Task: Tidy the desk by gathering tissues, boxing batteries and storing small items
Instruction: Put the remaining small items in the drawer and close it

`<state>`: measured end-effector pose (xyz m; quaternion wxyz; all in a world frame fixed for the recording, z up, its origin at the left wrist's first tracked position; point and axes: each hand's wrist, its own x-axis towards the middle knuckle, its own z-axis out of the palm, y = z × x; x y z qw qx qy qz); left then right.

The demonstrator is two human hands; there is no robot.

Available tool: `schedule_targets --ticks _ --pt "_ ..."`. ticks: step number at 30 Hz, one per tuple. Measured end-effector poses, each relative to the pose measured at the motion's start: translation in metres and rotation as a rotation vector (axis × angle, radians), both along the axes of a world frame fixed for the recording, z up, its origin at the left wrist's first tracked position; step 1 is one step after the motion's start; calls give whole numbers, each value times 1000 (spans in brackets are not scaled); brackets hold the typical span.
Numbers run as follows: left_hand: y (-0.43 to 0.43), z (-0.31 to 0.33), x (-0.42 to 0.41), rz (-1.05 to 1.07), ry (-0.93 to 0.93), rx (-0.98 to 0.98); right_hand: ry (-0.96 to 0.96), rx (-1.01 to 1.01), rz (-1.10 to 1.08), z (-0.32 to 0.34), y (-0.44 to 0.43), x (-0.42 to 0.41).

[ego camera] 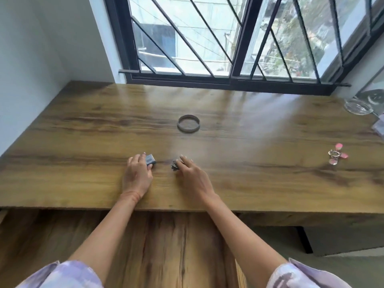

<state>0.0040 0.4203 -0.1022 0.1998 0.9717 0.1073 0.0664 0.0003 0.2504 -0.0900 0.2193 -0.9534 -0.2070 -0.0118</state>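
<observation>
the left hand [137, 175] grips a small grey rectangular box [150, 160], fingers curled round its near and left sides; the box rests on the brown wood-grain desk [83, 132], nearer the person than the flat grey ring [188, 124] and to the ring's left. no lettering on the box can be read. the right hand [191, 175] lies on a small dark object with a black-and-white pattern [175, 164], just beside the box and on the near side of the ring; the pattern is too blurred to read, and it cannot be told whether the fingers pinch the object or only touch it. the two hands are close but apart. whether the box is open, and what it holds, cannot be seen. the ring lies flat near the middle of the desk with bare wood all round it. far right of the ring, a pink three-lobed spinner with a metal centre [337, 156] lies near the desk's right end. right of the ring and further back, a clear glass dish [357, 106] stands near the black-framed window [236, 38]. the desk's near edge crosses under both forearms.
</observation>
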Motion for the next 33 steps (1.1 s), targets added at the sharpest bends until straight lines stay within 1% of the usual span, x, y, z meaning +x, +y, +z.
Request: schedule_targets --ticks 4,7,10,13,16,19,21,23,26,30,33 --pt "-3 -4 4 23 -92 -3 -73 73 -22 -8 -2 3" --pt "-5 -2 2 56 -122 -36 -76 134 -58 -10 0 2" --pt "-8 2 -4 93 -133 -107 -126 205 -104 -10 0 -4" --pt "-14 8 -24 133 -156 -227 -152 325 -213 -9 -4 -23" --pt "-25 13 -64 156 -172 -332 -162 484 -360 -6 -9 -58" --pt "-37 13 -111 172 -182 -386 -157 631 -507 -6 -13 -103" --pt "-46 8 -140 214 -154 -424 -130 706 -601 -11 -16 -133" --pt "-53 -2 -163 261 -74 -473 -83 680 -658 -22 -17 -159" --pt "-63 -24 -184 279 80 -533 15 490 -703 -43 -18 -190" --pt "-79 -48 -202 300 287 -497 172 270 -747 -59 -19 -215" --pt "-92 -59 -211 279 392 -441 251 158 -751 -61 -18 -220"
